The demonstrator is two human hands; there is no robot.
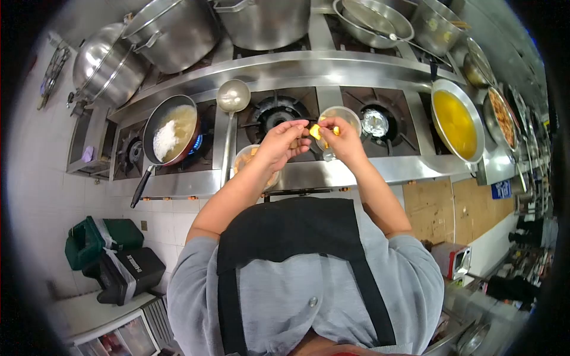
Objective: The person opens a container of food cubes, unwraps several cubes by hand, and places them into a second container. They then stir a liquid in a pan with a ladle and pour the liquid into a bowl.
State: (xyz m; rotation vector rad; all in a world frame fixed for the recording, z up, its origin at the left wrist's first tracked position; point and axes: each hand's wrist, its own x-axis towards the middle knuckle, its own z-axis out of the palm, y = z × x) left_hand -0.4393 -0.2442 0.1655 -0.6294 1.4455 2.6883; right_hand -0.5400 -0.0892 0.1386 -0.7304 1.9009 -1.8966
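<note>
Above the front of the stove, both my hands are raised close together. My right hand (343,143) is closed in a pinch on a small bright yellow piece (315,132), with another yellow bit showing between its fingers. Facing it, my left hand (286,143) has bent fingers and thumb drawn together beside the yellow piece; whatever they pinch is too small to make out. Behind my right hand stands a clear round container (350,116). Below my left wrist is a tub (244,156) holding orange-yellow pieces, partly hidden by my forearm.
At left a pan (191,113) with liquid and white powder sits over a blue flame. A long ladle (233,96) lies beside it. A pan of yellow liquid (456,121) is at right. Large pots (261,24) line the back. Burner grates (279,113) lie behind my hands.
</note>
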